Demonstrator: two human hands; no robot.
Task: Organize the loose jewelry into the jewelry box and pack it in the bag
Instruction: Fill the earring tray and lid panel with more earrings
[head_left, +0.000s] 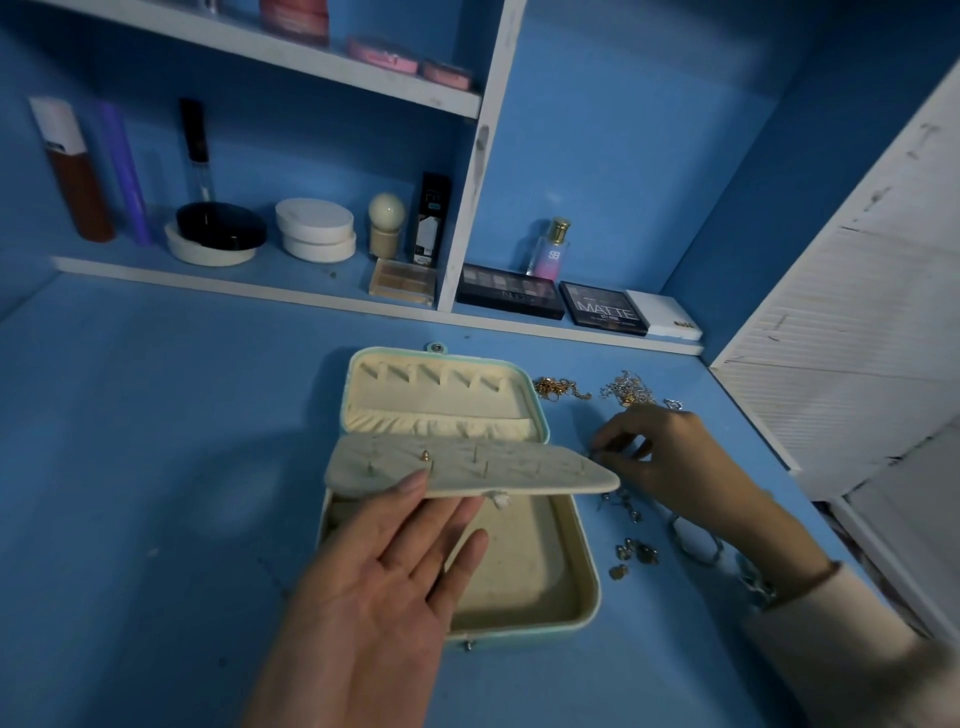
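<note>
A mint-green jewelry box (586, 587) with a cream lining lies open on the blue desk. Its padded earring flap (519, 470) is lifted, and a few studs stick through it. My left hand (395, 577) supports the flap from below with straight fingers, thumb on its front edge. My right hand (670, 457) is just right of the flap and pinches a small stud earring at its fingertips. Loose earrings (636, 553) lie on the desk below that hand. A gold chain (558, 388) and a silver chain pile (626, 389) lie behind it. No bag is in view.
A low shelf behind the box carries eyeshadow palettes (509, 291), a perfume bottle (551, 249), round compacts (317, 228) and tubes. A white slatted panel (841, 322) stands to the right. A silver bracelet (696, 543) lies under my right forearm.
</note>
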